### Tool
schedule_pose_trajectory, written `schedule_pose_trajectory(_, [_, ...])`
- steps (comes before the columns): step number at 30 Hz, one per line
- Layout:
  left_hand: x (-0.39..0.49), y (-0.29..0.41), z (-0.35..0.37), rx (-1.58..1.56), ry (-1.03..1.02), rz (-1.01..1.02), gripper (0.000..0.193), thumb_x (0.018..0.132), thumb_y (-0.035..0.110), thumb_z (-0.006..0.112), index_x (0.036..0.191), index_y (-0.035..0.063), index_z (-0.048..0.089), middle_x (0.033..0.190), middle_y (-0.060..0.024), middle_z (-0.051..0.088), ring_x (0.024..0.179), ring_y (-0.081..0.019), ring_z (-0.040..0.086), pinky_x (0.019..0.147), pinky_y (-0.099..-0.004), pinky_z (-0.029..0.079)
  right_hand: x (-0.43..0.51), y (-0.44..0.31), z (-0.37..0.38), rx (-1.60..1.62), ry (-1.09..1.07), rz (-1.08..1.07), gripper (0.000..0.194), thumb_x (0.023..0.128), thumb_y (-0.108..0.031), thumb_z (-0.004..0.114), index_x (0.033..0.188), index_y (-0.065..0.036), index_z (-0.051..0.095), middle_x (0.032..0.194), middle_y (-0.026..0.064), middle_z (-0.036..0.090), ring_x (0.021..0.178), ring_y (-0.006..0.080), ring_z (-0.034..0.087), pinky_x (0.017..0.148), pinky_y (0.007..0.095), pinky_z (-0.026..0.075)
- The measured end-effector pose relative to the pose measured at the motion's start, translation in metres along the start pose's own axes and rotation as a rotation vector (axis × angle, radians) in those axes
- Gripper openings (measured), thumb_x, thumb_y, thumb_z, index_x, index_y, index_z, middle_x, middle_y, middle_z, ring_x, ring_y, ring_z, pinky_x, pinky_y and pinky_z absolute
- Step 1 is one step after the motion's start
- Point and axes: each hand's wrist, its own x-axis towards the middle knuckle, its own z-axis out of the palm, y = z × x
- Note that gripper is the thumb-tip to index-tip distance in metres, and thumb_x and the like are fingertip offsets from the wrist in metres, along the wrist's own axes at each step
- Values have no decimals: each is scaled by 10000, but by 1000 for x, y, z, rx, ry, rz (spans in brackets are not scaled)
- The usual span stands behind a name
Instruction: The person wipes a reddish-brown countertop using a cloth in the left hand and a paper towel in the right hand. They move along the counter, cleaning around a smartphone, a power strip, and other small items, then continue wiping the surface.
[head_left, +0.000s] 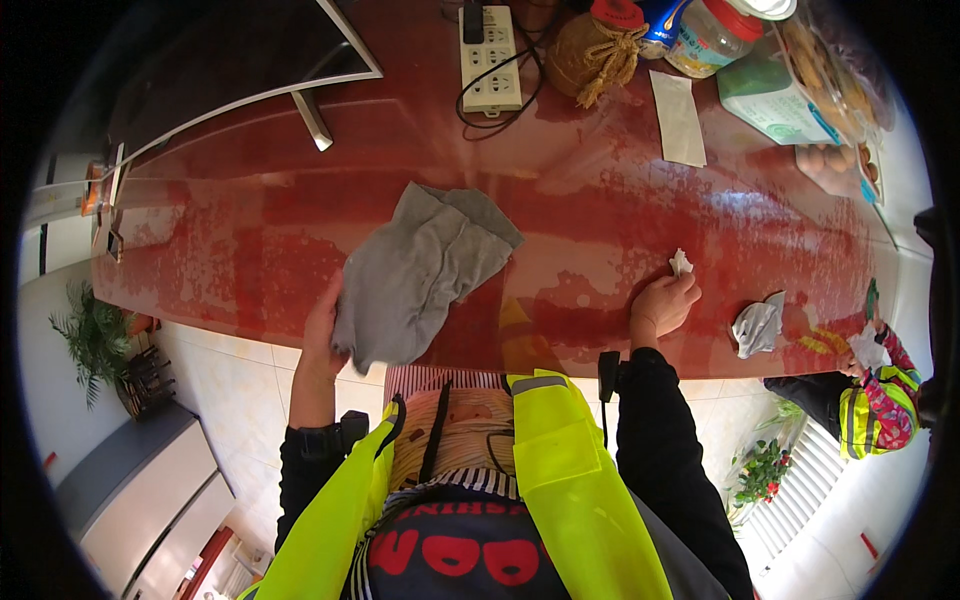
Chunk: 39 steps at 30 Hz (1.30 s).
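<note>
My left hand (322, 334) grips the left edge of a grey cloth (427, 266), which lies partly on the red tabletop (285, 202) and reaches over its near edge. To the right, my right hand (664, 304) is closed around a small crumpled white tissue (680, 262) that sticks out above the fingers. Wet patches and streaks mark the glossy surface around both hands. A crumpled grey-white piece (757, 326), paper or cloth, lies right of my right hand.
A monitor (247, 52) stands at back left, a power strip (491, 67) with cables at back centre. Jars, a folded paper (677, 118) and an egg box (836, 165) sit at back right. Another person in a yellow vest (862, 412) is at the far right.
</note>
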Motion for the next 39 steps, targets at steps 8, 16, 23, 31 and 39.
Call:
schedule_pose_trajectory(8, [42, -15, 57, 545, -152, 406, 515, 1048, 398, 457, 1411, 35, 490, 1433, -200, 476, 1267, -321, 529, 1038, -411, 453, 0, 1, -1, 7, -33, 17, 189, 931, -163, 554, 1085, -60, 591, 1036, 183, 576, 876, 378, 649, 694, 479, 557])
schedule_pose_trajectory(16, [56, -65, 120, 1595, 225, 947, 694, 945, 482, 550, 1541, 187, 351, 1611, -186, 237, 1483, -422, 189, 1173, -611, 120, 0, 3, 2, 14, -6, -6, 183, 933, -173, 558, 1083, -72, 584, 1030, 190, 573, 852, 394, 650, 656, 500, 549])
schedule_pose_trajectory(23, [94, -47, 107, 1706, 343, 1008, 674, 959, 494, 513, 1563, 275, 309, 1637, -147, 192, 1495, -423, 158, 1136, -705, 82, 0, 1, -1, -3, -62, 25, 191, 941, -165, 550, 1102, -68, 583, 1081, 175, 571, 915, 375, 645, 695, 487, 547])
schedule_pose_trajectory(31, [165, 11, 113, 1636, 612, 829, 629, 1016, 475, 384, 1587, 252, 242, 1663, -108, 128, 1515, -375, 136, 1185, -624, 83, 0, 2, -2, -21, -64, 10, 203, 962, -174, 527, 1131, -69, 568, 1066, 175, 566, 911, 370, 640, 697, 475, 548])
schedule_pose_trajectory(39, [227, 70, 122, 1556, 840, 795, 616, 1007, 479, 388, 1563, 225, 313, 1642, -125, 208, 1499, -353, 200, 1188, -580, 151, 1, 1, 0, -2, -84, 37, 198, 965, -182, 528, 1129, -81, 572, 1064, 175, 565, 933, 373, 637, 729, 478, 550])
